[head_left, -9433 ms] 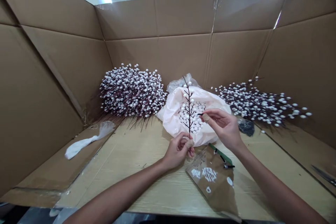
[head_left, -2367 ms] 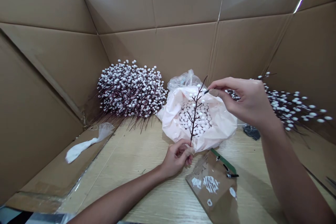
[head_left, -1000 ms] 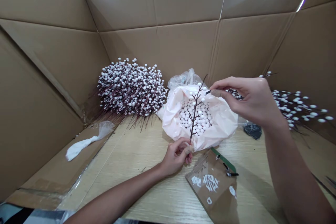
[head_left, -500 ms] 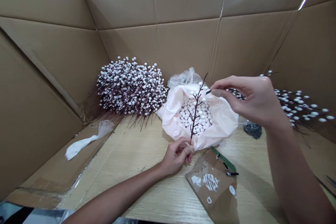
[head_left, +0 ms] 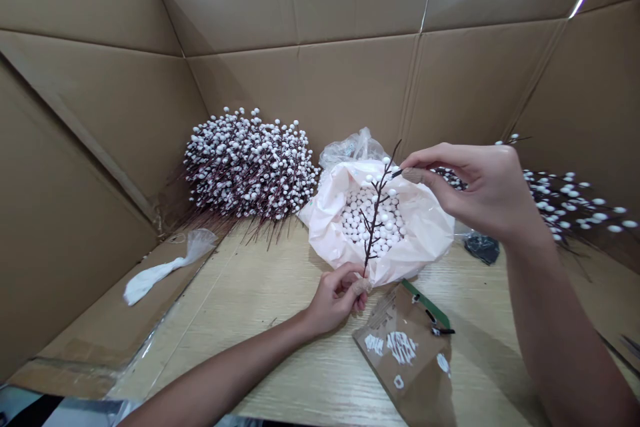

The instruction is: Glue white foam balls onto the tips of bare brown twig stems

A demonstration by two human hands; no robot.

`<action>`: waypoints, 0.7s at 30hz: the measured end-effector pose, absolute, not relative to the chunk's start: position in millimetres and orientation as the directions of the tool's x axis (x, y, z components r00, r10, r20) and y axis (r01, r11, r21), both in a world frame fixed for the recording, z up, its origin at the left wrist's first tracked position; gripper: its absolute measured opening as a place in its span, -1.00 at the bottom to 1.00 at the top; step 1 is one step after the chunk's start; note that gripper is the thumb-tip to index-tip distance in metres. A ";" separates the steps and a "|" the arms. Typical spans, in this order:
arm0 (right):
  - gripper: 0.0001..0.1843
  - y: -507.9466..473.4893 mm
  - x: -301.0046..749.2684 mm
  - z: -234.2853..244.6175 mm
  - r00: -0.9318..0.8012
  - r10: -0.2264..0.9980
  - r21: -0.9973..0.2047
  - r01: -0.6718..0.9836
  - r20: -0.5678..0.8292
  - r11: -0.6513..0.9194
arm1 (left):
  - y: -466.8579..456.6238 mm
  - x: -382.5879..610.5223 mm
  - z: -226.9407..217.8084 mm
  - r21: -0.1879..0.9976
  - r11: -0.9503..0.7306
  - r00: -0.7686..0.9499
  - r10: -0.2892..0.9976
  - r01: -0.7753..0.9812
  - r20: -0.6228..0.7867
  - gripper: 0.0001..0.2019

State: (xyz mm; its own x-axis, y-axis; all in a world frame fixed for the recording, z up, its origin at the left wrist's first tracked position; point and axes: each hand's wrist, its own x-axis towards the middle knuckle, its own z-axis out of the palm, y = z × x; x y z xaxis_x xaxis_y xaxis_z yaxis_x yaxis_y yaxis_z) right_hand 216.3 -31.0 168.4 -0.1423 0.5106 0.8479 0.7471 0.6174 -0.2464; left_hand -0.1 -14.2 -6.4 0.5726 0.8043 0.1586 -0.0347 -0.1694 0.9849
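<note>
The left hand (head_left: 343,297) is pinching the foot of a brown twig (head_left: 373,230), which is leaning to the right in front of an open pale bag (head_left: 327,240) of white beads (head_left: 380,237). The right hand (head_left: 480,187) is pinching a small dark piece (head_left: 397,173) beside the twig's upper part; whether the two are touching, I cannot tell. Because the left hand is gripping only the very bottom, a push up high could be swinging the twig aside or knocking a bead off into the bag; a piece that small could also be slipping from the fingertips. Below, a brown card (head_left: 420,387) with white smears is lying on the wooden surface (head_left: 260,347). Bead-tipped bundles are resting at the back, a dense one (head_left: 250,167) to the left and a sparser one (head_left: 565,203) to the right, while cardboard walls (head_left: 350,93) are enclosing everything and light is entering above.
</note>
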 end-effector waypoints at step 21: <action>-0.85 -35.4 217.9 170.8 -0.164 0.570 -0.278 0.744 0.805 0.608 | -14.2 -0.4 -6.5 0.984 -0.175 0.571 0.805 -0.033 0.162 -0.60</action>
